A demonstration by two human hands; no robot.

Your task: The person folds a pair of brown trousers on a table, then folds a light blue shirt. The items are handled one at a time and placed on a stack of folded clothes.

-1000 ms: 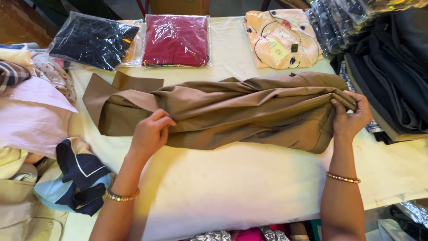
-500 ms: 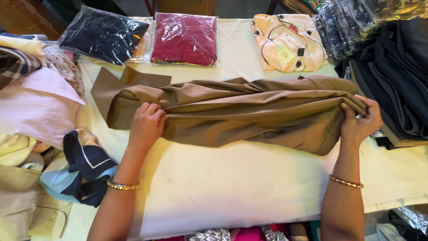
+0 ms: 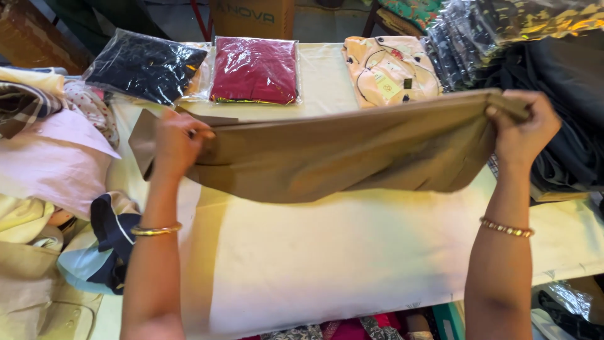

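The left hand is closed on the left end of a tan garment; the right hand is closed on its right end, fingers curled over the top edge; the garment hangs stretched between them, lifted off the cream table, its lower edge sagging in the middle; each wrist bears a gold bangle. At the far edge lie three packets: a dark one on the left, a maroon one beside it, a peach printed one to the right. Dark folded cloth is stacked at far right; pale and striped clothes are heaped at left.
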